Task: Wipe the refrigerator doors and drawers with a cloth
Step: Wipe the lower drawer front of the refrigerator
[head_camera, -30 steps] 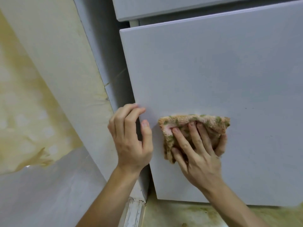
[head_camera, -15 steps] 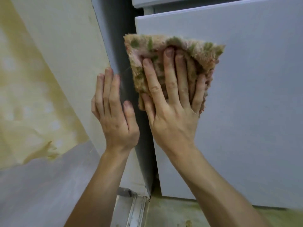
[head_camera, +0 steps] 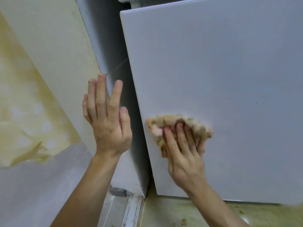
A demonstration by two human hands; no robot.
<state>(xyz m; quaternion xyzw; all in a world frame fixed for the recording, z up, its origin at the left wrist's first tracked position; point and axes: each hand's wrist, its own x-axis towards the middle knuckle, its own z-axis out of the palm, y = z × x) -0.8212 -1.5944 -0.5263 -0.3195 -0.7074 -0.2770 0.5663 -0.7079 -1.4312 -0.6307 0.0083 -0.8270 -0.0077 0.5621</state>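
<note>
A pale grey refrigerator drawer front (head_camera: 221,76) fills the right side, pulled out a little from the fridge body (head_camera: 114,51). My right hand (head_camera: 183,149) presses a pink and green patterned cloth (head_camera: 164,125) flat against the lower left of that front, fingers spread over the cloth, which is blurred. My left hand (head_camera: 106,122) is held up beside the drawer's left edge with straight fingers, next to the fridge side, holding nothing.
A cream panel (head_camera: 54,51) leans at the left over a stained yellow wall (head_camera: 21,104). A metal floor track (head_camera: 131,210) runs below the fridge corner. The floor (head_camera: 188,213) under the drawer is stained and has crumbs.
My right hand with the cloth has swept down the drawer front from its top left corner to its lower left. My left hand stays beside the drawer edge, fingers straight.
</note>
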